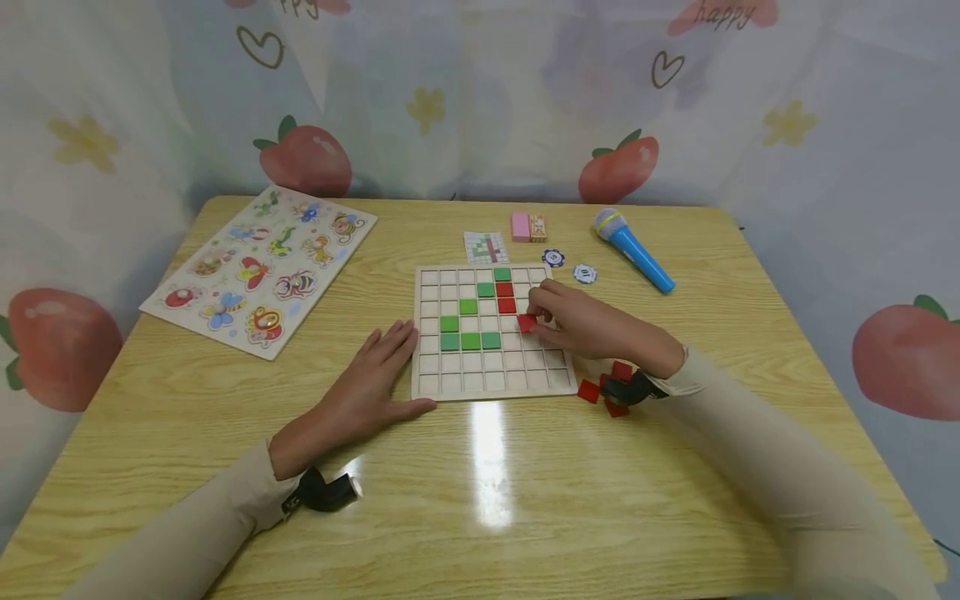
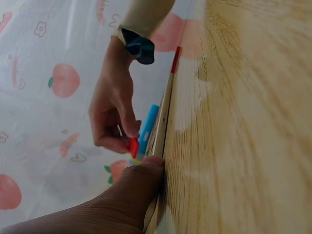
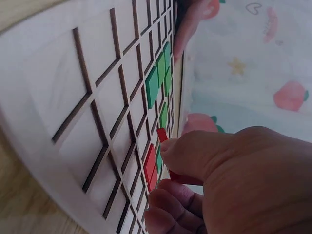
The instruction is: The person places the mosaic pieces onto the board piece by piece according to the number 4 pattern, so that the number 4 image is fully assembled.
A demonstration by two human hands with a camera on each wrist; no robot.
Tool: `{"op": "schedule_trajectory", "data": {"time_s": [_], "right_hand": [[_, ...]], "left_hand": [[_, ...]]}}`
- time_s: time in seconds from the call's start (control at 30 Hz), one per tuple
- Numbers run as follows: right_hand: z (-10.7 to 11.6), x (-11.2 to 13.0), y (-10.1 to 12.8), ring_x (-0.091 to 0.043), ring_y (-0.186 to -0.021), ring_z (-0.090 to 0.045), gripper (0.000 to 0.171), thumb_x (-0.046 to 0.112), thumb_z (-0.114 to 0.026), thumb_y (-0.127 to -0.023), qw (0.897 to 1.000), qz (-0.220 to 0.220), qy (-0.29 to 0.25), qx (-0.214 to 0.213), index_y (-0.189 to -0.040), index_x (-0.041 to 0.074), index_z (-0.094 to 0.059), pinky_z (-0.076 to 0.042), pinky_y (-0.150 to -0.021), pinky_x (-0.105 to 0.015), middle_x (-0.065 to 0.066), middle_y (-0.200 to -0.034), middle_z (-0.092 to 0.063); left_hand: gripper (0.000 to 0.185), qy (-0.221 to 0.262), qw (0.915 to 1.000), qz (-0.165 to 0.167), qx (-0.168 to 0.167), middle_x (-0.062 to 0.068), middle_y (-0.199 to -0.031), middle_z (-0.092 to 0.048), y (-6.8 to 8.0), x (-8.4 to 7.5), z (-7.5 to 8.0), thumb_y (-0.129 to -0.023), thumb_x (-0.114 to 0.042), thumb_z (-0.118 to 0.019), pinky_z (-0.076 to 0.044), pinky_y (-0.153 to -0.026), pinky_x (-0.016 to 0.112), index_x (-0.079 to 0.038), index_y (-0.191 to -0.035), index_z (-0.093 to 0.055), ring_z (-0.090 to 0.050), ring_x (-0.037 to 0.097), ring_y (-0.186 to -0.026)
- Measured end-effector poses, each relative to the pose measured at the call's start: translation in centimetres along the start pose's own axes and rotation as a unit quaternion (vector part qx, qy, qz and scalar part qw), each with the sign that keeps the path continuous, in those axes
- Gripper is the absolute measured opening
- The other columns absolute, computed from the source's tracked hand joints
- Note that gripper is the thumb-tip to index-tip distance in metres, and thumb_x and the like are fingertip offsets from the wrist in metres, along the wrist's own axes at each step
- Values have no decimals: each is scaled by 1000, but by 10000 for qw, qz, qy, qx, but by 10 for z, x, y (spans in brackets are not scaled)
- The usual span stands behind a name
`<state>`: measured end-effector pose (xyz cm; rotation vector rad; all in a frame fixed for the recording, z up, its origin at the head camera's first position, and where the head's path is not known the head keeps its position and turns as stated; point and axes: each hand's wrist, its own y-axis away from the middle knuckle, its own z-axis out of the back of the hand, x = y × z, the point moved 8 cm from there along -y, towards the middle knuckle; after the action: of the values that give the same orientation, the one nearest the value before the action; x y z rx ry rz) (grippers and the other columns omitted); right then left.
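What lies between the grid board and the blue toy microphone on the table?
In the head view, two poker chips lie between the grid board and the blue toy microphone, on bare tabletop.

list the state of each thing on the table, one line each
grid board: flat on the table, partly filled
green tiles: seated in the board's cells
red tile: pinched by the right hand, over the board
left hand: flat, fingers straight, against the board's left edge
loose red tiles: beside the board, by the right wrist
microphone: lying on its side
animal puzzle: lying flat
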<state>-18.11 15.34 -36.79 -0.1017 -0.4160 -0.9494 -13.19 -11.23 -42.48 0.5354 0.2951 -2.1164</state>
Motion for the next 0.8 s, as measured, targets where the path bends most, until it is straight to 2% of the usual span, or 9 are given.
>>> {"op": "schedule_trajectory", "data": {"time_s": [0.3,0.6,0.8], "right_hand": [[-11,2,-28,-21,-88,-57,10,17,-68,-104,9998,-75,-83,152,-108,9,-63,-52,-76,-33,-8,-106,-62],[-15,1,-38,-21,-87,-55,9,16,-68,-104,9993,-155,-25,335,-107,11,-61,-47,-73,-31,-7,-101,-59],[-15,5,-38,-22,-87,-53,14,16,-70,-104,9989,-136,26,457,-96,12,-60,-44,-72,-32,-7,-96,-57]], "left_hand": [[110,7,10000,-68,-10,15,-179,-22,0,0,0,-91,-56,-80,-9,-140,53,0,-168,-26,-16,33,-169],[111,-36,10000,-39,-2,16,-179,-21,-2,-1,2,-90,-56,-81,-9,-140,53,1,-168,-26,-15,33,-169],[111,0,10000,-17,17,16,-179,-21,-2,0,0,-90,-56,-81,-9,-140,53,0,-168,-26,-15,33,-169]]}}
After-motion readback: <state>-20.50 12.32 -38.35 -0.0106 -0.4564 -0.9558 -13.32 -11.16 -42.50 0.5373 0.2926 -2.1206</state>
